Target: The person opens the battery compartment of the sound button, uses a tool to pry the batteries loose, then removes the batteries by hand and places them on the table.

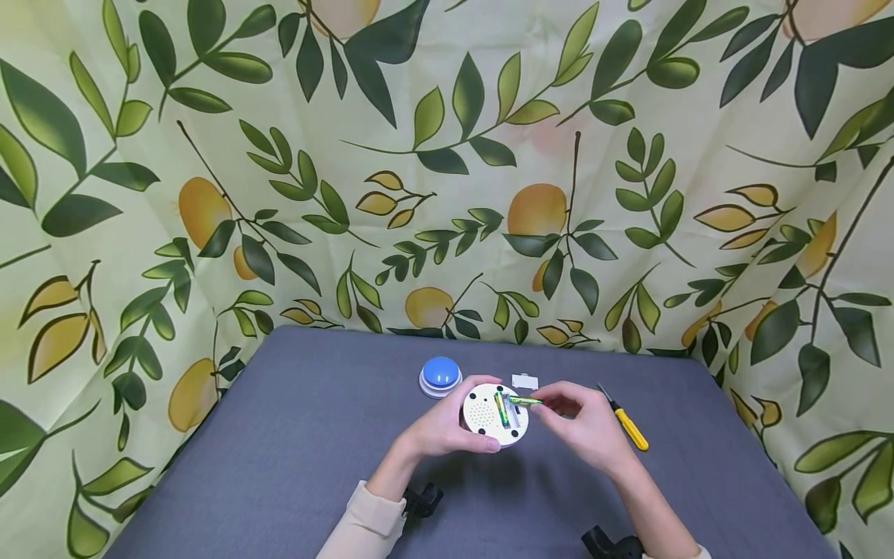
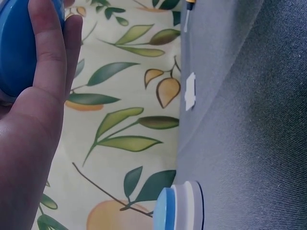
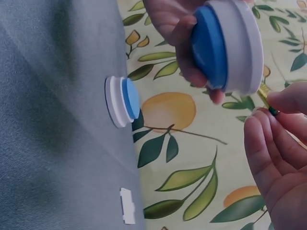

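Observation:
My left hand (image 1: 447, 423) grips a round push button (image 1: 482, 419) by its rim, its white underside facing the head camera. In the left wrist view, fingers lie across its blue dome (image 2: 17, 48). The underside has small holes, dark feet and an uncovered battery compartment. One green battery (image 1: 501, 410) lies in that compartment. Thumb and fingers of my right hand (image 1: 587, 423) pinch a second green and gold battery (image 1: 525, 401), whose far end is at the compartment. In the right wrist view, this battery (image 3: 264, 93) is partly hidden by the button's base.
A second blue-topped push button (image 1: 441, 376) stands on the grey table (image 1: 314, 435) behind the left hand. A small white battery cover (image 1: 524, 381) lies behind the held button. The yellow-handled screwdriver (image 1: 631, 427) lies right of the right hand. Leaf-patterned fabric (image 1: 447, 194) hangs behind.

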